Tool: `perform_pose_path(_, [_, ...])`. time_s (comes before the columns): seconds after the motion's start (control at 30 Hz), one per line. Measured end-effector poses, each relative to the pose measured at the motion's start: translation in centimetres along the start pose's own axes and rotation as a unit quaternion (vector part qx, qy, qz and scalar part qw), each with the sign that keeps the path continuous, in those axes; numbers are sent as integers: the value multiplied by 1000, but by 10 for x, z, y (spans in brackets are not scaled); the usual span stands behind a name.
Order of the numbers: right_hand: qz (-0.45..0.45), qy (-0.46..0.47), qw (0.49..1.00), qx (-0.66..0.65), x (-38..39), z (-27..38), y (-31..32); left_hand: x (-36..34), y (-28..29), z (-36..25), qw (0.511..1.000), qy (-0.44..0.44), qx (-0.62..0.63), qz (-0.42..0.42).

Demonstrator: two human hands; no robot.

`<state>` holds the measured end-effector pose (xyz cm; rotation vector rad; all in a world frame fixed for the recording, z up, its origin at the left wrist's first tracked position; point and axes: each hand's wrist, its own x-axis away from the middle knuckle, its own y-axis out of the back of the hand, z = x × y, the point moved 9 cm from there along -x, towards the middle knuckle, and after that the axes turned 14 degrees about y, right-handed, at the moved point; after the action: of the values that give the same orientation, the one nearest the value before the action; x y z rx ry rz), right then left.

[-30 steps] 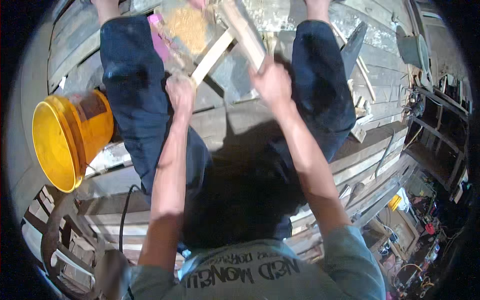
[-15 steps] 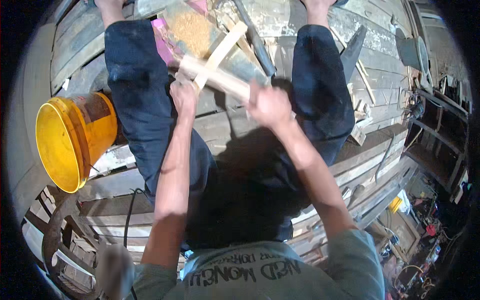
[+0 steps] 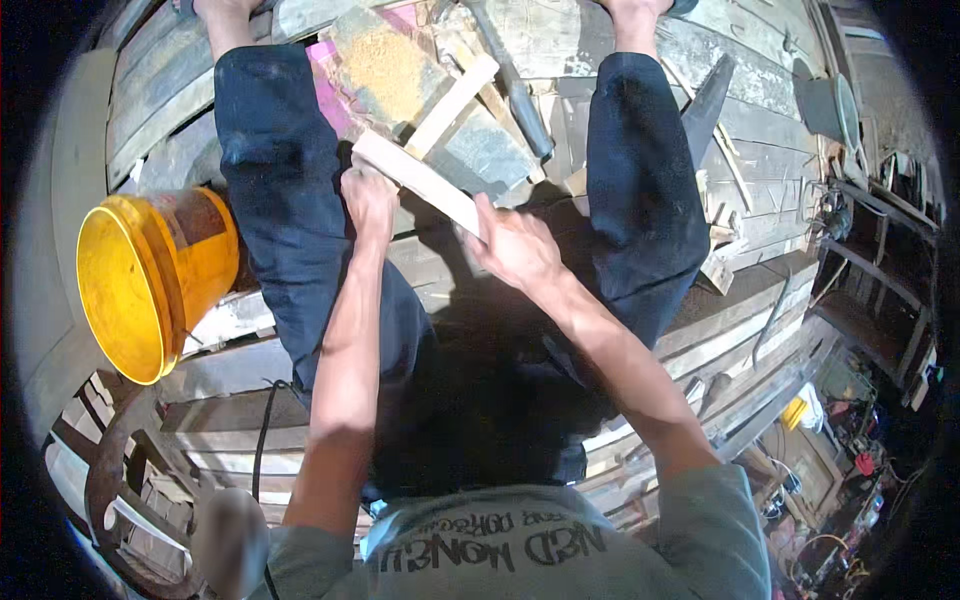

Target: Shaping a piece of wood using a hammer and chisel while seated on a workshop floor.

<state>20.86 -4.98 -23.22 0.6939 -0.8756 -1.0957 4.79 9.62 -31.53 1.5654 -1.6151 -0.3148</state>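
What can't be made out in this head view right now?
All in the head view:
Strip: near end, hidden behind the block.
Left hand: fingertips, hidden by its own fist.
Right hand: palm, hidden by its back.
Feet: cut off by the top edge.
Clutter, lower right: pieces too small and dark.

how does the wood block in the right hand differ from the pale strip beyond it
The wood block slants down to the right; the pale strip slants up to the right. The wood block shows in front, while the pale strip's lower end disappears behind it. Both are long, pale pieces of wood.
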Motion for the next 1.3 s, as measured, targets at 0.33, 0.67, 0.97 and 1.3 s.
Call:
perform_pose_path(0.33, [-4, -62, 998, 0, -12, -12, 21, -49, -12, 72, 996, -41, -62, -41])
perform_pose_path(0.67, [-83, -126, 988, -6, -25, -55, 50, -56, -23, 59, 956, -137, -259, -18])
perform_pose_path(0.97, [-155, -289, 938, -113, 3, -90, 68, -10, -12, 9, 999, 35, -3, 32])
perform_pose_path(1.3, [-190, -256, 945, -78, 4, -80, 69, 6, -15, 6, 991, 47, 107, 66])
